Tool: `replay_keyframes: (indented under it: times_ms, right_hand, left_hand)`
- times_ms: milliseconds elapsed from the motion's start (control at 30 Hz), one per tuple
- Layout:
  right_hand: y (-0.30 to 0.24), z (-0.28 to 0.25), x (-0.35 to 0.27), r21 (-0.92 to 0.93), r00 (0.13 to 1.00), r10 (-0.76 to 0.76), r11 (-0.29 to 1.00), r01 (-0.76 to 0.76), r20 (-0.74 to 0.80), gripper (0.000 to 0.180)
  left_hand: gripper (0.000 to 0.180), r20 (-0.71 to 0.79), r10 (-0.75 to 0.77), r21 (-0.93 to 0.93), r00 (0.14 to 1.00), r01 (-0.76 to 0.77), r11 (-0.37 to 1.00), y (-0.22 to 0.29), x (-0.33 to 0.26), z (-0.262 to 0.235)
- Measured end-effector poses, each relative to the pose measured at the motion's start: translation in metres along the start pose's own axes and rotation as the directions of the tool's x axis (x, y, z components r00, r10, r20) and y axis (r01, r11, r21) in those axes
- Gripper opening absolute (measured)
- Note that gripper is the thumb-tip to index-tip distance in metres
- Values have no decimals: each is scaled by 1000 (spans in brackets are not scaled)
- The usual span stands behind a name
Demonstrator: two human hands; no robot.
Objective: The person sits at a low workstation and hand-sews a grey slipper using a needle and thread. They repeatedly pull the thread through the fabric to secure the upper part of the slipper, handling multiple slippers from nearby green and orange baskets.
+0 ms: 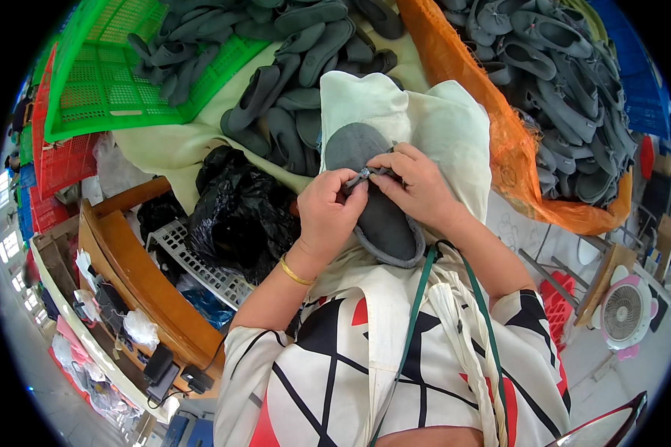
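Note:
A dark grey cloth shoe (356, 144) lies on the pale cloth (447, 123) over my lap, its rounded toe pointing away from me and its opening towards me. Across its middle runs a small dark band with a light knot-like bit (366, 173); whether it is a bow or a strap I cannot tell. My left hand (328, 207), with a gold bracelet at the wrist, pinches this band from the left. From the right, my right hand (417, 186) pinches it too, thumb and forefinger close to the knot. Both sets of fingertips nearly meet over the shoe.
Loose grey shoes (291, 112) heap beyond my lap, some in a tipped green crate (104, 93). An orange sack (511, 149) full of similar shoes stands at the right. To the left are a black plastic bag (238, 212) and wooden furniture (145, 268). A fan (625, 313) stands at right.

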State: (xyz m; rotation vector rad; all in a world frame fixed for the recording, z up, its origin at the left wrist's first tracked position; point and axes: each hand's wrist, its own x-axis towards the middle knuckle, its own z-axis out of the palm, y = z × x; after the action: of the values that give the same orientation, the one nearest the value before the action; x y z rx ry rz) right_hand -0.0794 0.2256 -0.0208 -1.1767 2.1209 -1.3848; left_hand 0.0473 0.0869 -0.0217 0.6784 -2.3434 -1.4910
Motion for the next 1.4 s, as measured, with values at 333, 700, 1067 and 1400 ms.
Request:
replay_keyframes:
  times_ms: [333,700,1067,1400]
  right_hand:
    - [4,-7,8,-6,985,87,996,-87,151,16]
    - [-5,-3,7,-27,981,141,990,-139,135,21]
    - [1,-5,11,-10,966,167,986,-168,196,15]
    - [-20,-32,7,-474,994,24,880,28,104,22]
  left_hand:
    - [14,257,-316,-300,913,386,872,6,10,-13]
    - [16,-8,-59,10,998,59,998,10,2,-7]
    - [14,230,-291,-215,929,340,915,3,8,-10]
    - [18,462,-445,-380,768,624,683,5,40,-30]
